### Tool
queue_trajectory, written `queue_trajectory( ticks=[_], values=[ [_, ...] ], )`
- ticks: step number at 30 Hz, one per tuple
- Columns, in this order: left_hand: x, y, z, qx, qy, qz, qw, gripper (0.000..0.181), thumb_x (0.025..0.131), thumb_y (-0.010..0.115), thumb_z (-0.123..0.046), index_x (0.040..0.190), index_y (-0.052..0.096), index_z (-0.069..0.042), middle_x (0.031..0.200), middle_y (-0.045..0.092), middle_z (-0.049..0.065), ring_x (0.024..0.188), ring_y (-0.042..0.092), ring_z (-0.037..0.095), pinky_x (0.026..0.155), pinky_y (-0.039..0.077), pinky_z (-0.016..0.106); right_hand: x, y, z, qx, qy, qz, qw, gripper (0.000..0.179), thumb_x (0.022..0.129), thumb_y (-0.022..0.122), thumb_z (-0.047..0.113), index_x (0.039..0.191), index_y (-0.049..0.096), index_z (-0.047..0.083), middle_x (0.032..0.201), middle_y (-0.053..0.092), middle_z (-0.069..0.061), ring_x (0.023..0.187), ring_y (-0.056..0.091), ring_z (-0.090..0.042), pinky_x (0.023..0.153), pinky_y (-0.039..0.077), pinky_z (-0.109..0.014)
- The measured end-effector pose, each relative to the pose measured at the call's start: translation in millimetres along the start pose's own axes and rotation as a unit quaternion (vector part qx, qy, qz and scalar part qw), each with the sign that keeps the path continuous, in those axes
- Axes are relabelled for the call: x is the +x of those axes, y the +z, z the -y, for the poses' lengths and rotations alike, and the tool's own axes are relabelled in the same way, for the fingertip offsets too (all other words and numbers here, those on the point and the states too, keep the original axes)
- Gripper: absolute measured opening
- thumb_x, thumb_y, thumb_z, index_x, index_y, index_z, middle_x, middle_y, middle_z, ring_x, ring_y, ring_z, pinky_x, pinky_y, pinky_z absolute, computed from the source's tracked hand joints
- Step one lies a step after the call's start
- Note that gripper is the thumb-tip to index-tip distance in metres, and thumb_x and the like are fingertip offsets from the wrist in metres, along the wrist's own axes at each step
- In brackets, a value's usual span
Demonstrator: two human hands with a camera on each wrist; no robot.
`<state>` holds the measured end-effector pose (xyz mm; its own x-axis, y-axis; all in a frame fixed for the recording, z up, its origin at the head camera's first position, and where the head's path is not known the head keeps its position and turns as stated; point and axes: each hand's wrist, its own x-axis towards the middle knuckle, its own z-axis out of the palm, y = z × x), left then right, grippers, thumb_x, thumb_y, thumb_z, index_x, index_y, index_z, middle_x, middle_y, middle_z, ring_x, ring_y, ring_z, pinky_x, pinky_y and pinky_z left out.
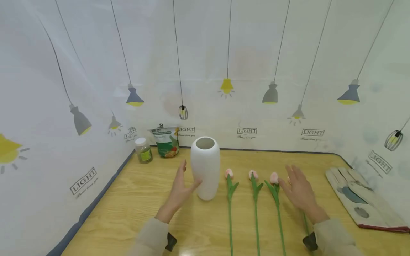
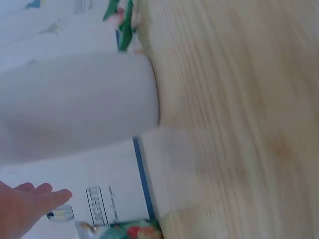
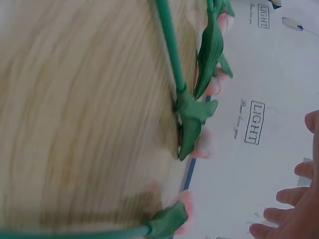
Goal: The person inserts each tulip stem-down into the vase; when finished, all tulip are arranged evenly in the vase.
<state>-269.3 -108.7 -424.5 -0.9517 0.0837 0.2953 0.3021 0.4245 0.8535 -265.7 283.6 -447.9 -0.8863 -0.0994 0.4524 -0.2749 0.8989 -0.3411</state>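
A tall white vase (image 1: 206, 170) stands upright on the wooden table. Beside its left side is my left hand (image 1: 179, 193), fingers extended, the thumb tip overlapping the vase in the head view. Several pink artificial tulips lie in a row to the right of the vase: one tulip (image 1: 230, 193) nearest it, then a second tulip (image 1: 255, 188), then a third tulip (image 1: 275, 192). My right hand (image 1: 299, 192) hovers with spread fingers over a further tulip (image 3: 167, 219), hiding most of its bloom in the head view. Neither hand holds anything.
At the back left stand a lidded jar (image 1: 144, 151) and a green-and-white snack bag (image 1: 166, 142). A pair of work gloves (image 1: 362, 199) lies at the right edge. Behind the table (image 1: 128, 199) hangs a white sheet (image 1: 205, 64) printed with lamps.
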Motion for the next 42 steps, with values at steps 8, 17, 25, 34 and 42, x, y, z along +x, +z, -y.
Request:
queue_trajectory(
  ticks=[8, 17, 25, 34, 42],
  values=[
    [1.8, 27.3, -9.3, -0.080, 0.000, -0.075, 0.9939, 0.088, 0.073, 0.070, -0.037, 0.140, 0.017, -0.018, 0.142, 0.030, 0.007, 0.128, 0.032, 0.028, 0.098, 0.033, 0.055, 12.1, -5.3, 25.4, 0.054, -0.002, 0.002, 0.9985, 0.062, 0.093, 0.039, 0.037, 0.140, 0.020, 0.002, 0.141, 0.018, -0.032, 0.123, 0.025, -0.051, 0.093, 0.023, -0.064],
    [3.6, 36.2, -9.8, -0.064, 0.039, -0.135, 0.9881, 0.083, 0.079, 0.065, -0.033, 0.142, 0.014, -0.018, 0.144, 0.027, 0.009, 0.128, 0.032, 0.029, 0.097, 0.035, 0.052, 38.1, -13.0, 71.0, 0.180, -0.028, 0.017, 0.9831, 0.060, 0.094, 0.039, 0.030, 0.140, 0.016, -0.001, 0.144, 0.017, -0.026, 0.131, 0.017, -0.044, 0.103, 0.018, -0.059],
    [-4.6, 45.8, -2.4, -0.005, 0.066, -0.130, 0.9893, 0.088, 0.079, 0.065, -0.028, 0.144, 0.007, -0.020, 0.144, 0.023, 0.016, 0.128, 0.031, 0.037, 0.099, 0.031, 0.055, 31.4, 21.7, 103.4, 0.271, 0.049, 0.090, 0.9573, 0.061, 0.095, 0.030, 0.042, 0.143, 0.011, 0.009, 0.146, 0.016, -0.022, 0.130, 0.022, -0.043, 0.100, 0.026, -0.058],
    [-6.3, 52.6, -5.3, 0.001, 0.070, -0.136, 0.9883, 0.089, 0.077, 0.067, -0.027, 0.143, 0.008, -0.023, 0.142, 0.027, 0.016, 0.125, 0.035, 0.038, 0.095, 0.035, 0.055, 22.5, 66.4, 114.6, 0.219, 0.096, 0.130, 0.9624, 0.061, 0.092, 0.045, 0.031, 0.137, 0.024, -0.005, 0.127, 0.043, -0.030, 0.104, 0.052, -0.043, 0.081, 0.048, -0.048],
    [-8.8, 52.3, -6.3, 0.001, 0.074, -0.147, 0.9864, 0.088, 0.077, 0.067, -0.026, 0.143, 0.008, -0.025, 0.142, 0.028, 0.015, 0.124, 0.036, 0.037, 0.096, 0.035, 0.056, 7.9, 79.0, 129.6, 0.168, 0.135, 0.202, 0.9554, 0.055, 0.077, 0.063, 0.024, 0.123, 0.047, -0.002, 0.059, 0.056, -0.003, 0.045, 0.041, -0.009, 0.040, 0.033, -0.020]
  ],
)
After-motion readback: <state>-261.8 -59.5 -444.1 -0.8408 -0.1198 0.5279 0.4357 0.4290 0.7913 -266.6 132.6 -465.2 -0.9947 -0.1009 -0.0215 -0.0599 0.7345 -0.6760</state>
